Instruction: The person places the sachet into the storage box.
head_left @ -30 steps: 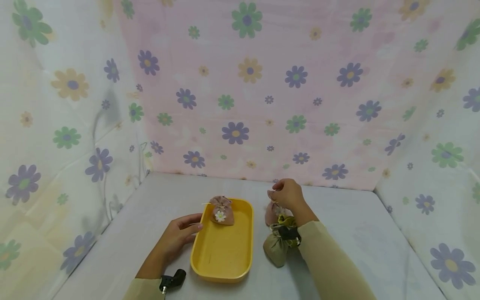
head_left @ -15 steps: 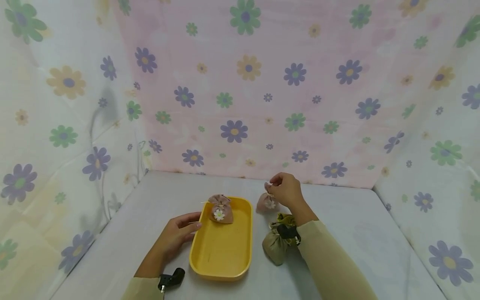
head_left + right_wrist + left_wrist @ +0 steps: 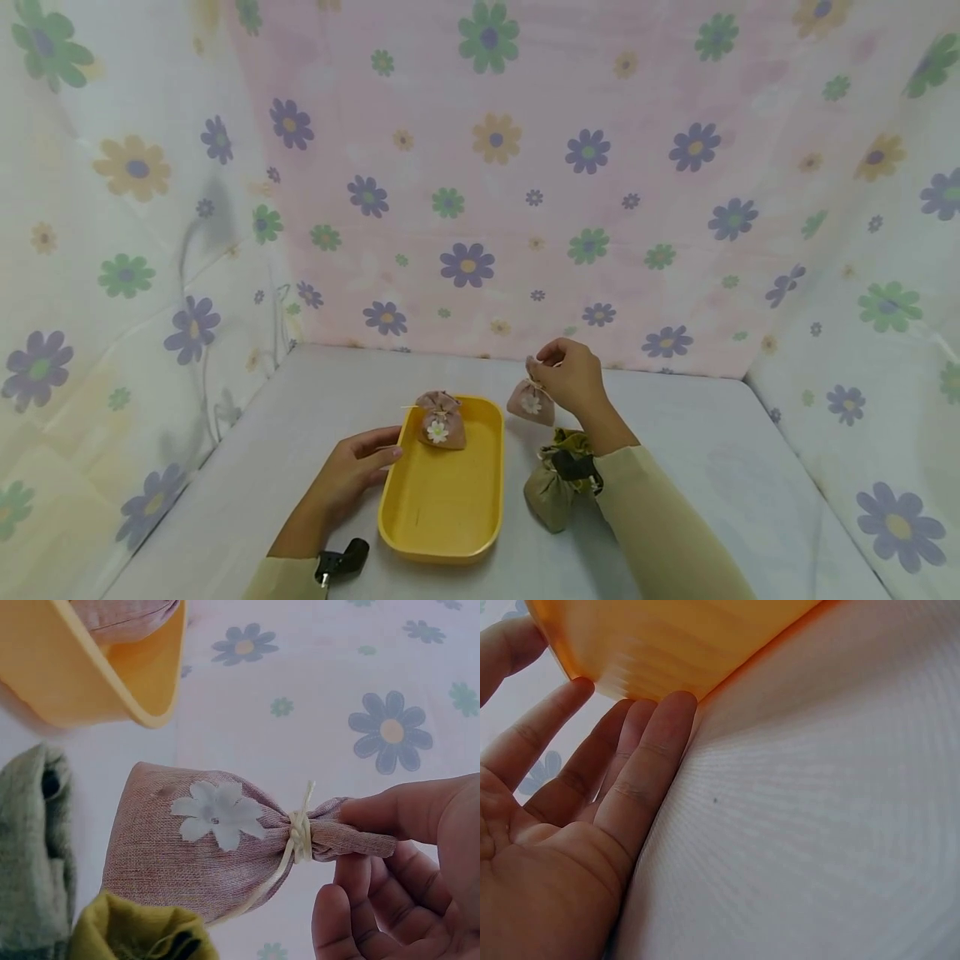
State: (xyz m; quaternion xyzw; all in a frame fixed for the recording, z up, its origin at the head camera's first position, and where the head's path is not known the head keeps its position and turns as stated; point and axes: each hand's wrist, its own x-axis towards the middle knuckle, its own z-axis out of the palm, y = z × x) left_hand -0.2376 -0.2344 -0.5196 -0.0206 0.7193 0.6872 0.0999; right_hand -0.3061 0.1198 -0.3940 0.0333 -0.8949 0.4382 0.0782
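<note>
Sachet (image 3: 531, 402) lifted beside your yellow tray (image 3: 442, 508).
Head view: your right hand (image 3: 573, 379) pinches its tied neck above the table (image 3: 712, 467); left hand (image 3: 352, 475) rests against the tray. Left wrist view: straight fingers (image 3: 649, 761) touch the tray's wall. Right wrist view: fingertips (image 3: 390, 814) pinch the neck.
</note>
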